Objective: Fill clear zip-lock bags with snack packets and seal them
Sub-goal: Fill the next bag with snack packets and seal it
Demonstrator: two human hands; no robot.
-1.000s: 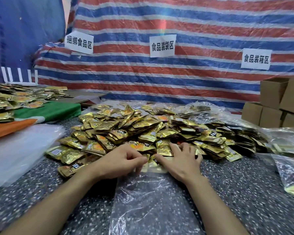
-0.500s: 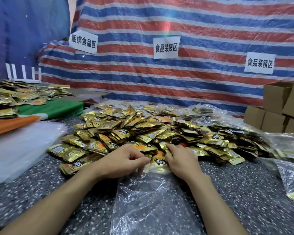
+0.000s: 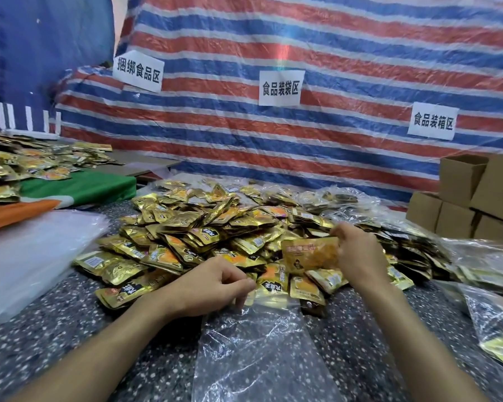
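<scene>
A: What do the fingers [image 3: 339,231] of the right hand [image 3: 357,256] hold?
B: They curl round one end of a gold snack packet [image 3: 310,255]. Its printed face is toward the camera and its long axis lies across the view, nearly level, raised over the pile of packets [image 3: 209,227].
A: And the left hand [image 3: 212,285]?
B: Its fingers [image 3: 238,281] are curled, thumb meeting forefinger. They seem to pinch the mouth of the clear zip-lock bag [image 3: 259,352], though the film there is hard to make out.
A: How does that bag lie?
B: Flat on the speckled counter [image 3: 55,329], long axis running away from the person, mouth toward the pile, near end cut off by the frame.
A: And around it?
B: Filled bags [image 3: 500,338] at right, cardboard boxes [image 3: 462,198] beyond them, and a striped tarp [image 3: 302,140] at the back.
</scene>
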